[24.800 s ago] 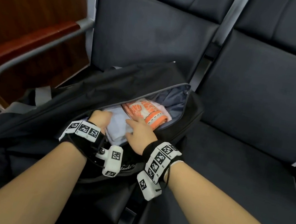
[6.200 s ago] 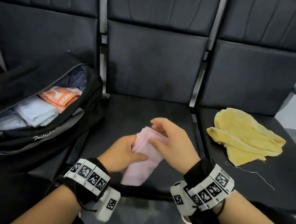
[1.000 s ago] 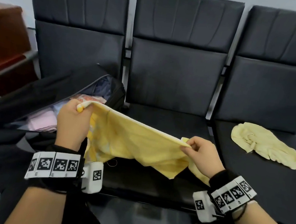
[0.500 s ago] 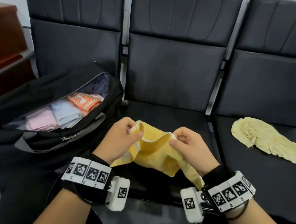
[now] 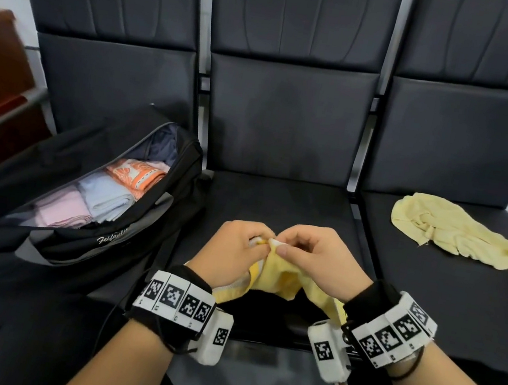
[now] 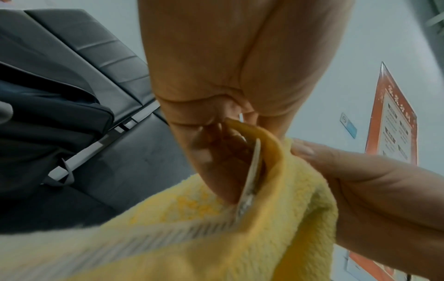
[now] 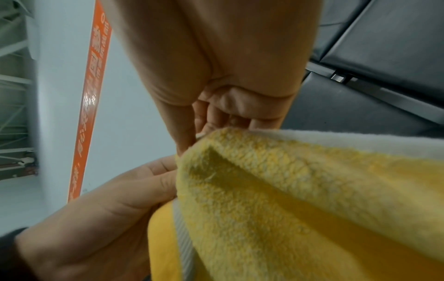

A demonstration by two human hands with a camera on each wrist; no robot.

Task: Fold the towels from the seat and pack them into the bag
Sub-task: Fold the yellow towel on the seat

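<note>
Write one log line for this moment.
step: folding | both hands pinch yellow towel | bag open | one towel left

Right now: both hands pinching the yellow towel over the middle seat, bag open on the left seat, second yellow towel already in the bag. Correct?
Not quite. The second yellow towel is not in the bag; the head view shows it crumpled on the right seat. The rest holds: left hand and right hand pinch the yellow towel over the middle seat.

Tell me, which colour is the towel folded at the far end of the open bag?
Orange with white pattern, clearest in the head view.

Waiting area, 3 linked black seats [image 5: 271, 208]
</note>
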